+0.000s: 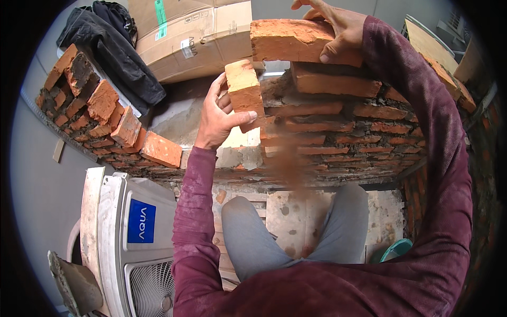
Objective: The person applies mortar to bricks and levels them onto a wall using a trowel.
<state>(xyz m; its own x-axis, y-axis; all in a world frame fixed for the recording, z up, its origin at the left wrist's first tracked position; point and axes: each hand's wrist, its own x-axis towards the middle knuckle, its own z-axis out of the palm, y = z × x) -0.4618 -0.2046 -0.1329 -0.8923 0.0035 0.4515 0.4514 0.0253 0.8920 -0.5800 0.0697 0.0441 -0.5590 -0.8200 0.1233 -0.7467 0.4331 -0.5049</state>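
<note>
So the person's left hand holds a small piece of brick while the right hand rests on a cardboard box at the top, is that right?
Not quite. The head view shows the right hand resting on a large brick at the top of the brick wall, not on a cardboard box; the box sits behind, untouched. The left hand does hold a small brick piece.

Orange-red brick piece [244, 91] and larger brick [288, 39]; wall [343, 127] of orange courses striped with grey mortar; maroon sleeve [422, 158]; grey trousers [253, 238]; white unit [121, 232] with blue label [141, 221]; black jacket [111, 47]; tan carton [200, 37].
</note>
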